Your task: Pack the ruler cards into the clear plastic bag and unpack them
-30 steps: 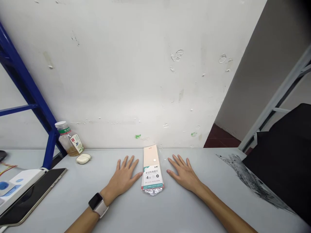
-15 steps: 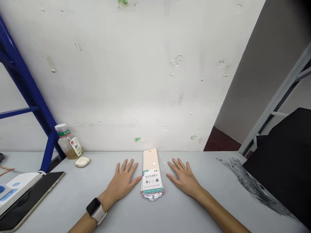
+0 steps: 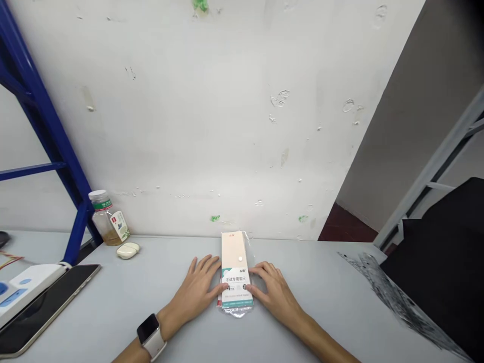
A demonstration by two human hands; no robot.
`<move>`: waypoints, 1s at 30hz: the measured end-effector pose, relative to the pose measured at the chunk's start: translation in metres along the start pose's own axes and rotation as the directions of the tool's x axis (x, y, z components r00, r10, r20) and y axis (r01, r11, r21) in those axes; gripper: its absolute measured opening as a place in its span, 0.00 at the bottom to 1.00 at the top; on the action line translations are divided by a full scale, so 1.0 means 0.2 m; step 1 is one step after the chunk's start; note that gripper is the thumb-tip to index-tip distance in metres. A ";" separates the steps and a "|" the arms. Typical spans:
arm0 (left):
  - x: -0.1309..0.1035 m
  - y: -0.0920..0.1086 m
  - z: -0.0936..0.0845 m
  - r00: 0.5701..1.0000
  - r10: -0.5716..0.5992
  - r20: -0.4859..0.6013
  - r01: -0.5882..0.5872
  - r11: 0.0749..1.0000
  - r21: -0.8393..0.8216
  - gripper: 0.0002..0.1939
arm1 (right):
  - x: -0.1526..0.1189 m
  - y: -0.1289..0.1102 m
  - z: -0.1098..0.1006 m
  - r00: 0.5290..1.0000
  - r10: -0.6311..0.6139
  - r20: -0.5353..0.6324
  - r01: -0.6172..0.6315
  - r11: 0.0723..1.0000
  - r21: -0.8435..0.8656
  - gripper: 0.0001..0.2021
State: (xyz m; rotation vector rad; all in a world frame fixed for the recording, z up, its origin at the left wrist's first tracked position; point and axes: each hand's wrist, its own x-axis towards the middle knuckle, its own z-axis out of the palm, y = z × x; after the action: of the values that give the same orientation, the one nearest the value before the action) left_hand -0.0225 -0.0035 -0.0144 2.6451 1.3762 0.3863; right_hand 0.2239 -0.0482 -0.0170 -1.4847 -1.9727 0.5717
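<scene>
In the head view a slim packaged ruler set [image 3: 234, 252] lies upright on the grey table [image 3: 151, 333], its card pale peach with a white and teal label, inside clear plastic. My left hand [image 3: 199, 290], with a watch on the wrist, grips its left edge: the thumb is on the label and the index fingertip at the side. From the right, my right hand [image 3: 278, 292] pinches the other edge, thumb on the label and bent fingers beside it. The packet's underside is hidden.
At the left stand a clear jar [image 3: 108, 222] with a white lid and a small cream case [image 3: 128, 250]. A tablet-like device [image 3: 49, 307] and a white power strip [image 3: 30, 290] lie nearer. A black cloth-like thing [image 3: 442, 267] is at the right; a white wall rises behind.
Both hands have moved inward from beside the packet onto its edges, thumbs now on the label. The fingers are less spread. The view has shifted slightly.
</scene>
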 end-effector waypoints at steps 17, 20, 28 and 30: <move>0.01 0.15 -0.08 0.993 -0.067 0.097 0.118 0.527 -0.842 0.16 | 0.03 0.01 -0.03 0.993 0.078 0.088 -0.117 0.739 0.664 0.17; 0.01 0.17 -0.06 0.985 -0.083 0.150 0.170 0.345 -0.923 0.20 | 0.02 -0.01 -0.04 0.992 0.054 0.112 -0.115 0.738 0.665 0.16; 0.03 0.10 -0.04 0.985 -0.143 0.098 0.144 0.364 -0.920 0.17 | 0.02 0.01 -0.05 0.988 0.111 0.109 -0.156 0.709 0.688 0.16; 0.03 0.10 -0.04 0.985 -0.149 0.092 0.132 0.285 -0.950 0.24 | 0.02 0.01 -0.04 0.987 0.101 0.128 -0.162 0.688 0.707 0.17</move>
State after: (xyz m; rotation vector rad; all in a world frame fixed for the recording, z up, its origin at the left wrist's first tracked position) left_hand -0.0065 -0.0101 -0.0022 1.4547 0.8586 0.8726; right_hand 0.2301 -0.0432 -0.0121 -1.0944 -1.4110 1.3111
